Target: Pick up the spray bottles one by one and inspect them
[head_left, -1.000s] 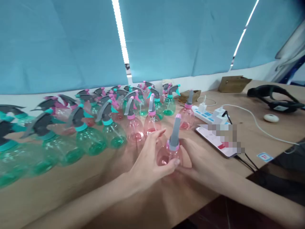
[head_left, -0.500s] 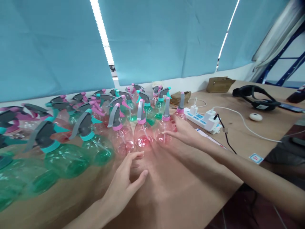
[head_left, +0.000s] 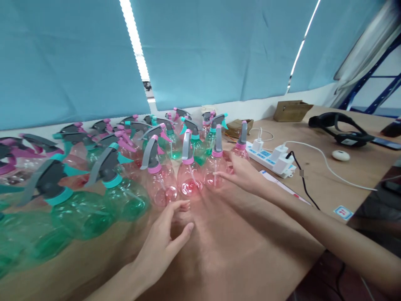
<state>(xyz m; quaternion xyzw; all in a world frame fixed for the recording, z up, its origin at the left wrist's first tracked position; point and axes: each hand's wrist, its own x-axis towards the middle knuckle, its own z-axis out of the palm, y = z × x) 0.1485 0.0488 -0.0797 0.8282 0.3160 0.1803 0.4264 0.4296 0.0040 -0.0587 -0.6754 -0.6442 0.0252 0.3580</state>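
Spray bottles with grey trigger heads stand crowded together on the brown table. My right hand [head_left: 239, 171] is around the right side of a pink spray bottle [head_left: 214, 171], its thumb across the front and the other fingers partly hidden behind. Just left of that bottle stands a second pink spray bottle [head_left: 190, 179], and a third pink spray bottle [head_left: 161, 184] follows. My left hand [head_left: 166, 234] hovers in front of these, open and empty, thumb apart from its curved fingers. Behind my right hand is another pink spray bottle [head_left: 241, 148].
Green spray bottles [head_left: 84, 213] fill the left front, with several more behind. A white power strip [head_left: 269, 161] with chargers and cables lies right, beside a phone [head_left: 282, 186]. Farther off are a black headset [head_left: 338, 127], a white oval object [head_left: 341, 155] and a cardboard box [head_left: 291, 112].
My right hand has shifted its pink bottle slightly left, narrowing the gap to the neighbouring one. The left hand stays in place. The view has turned a little.
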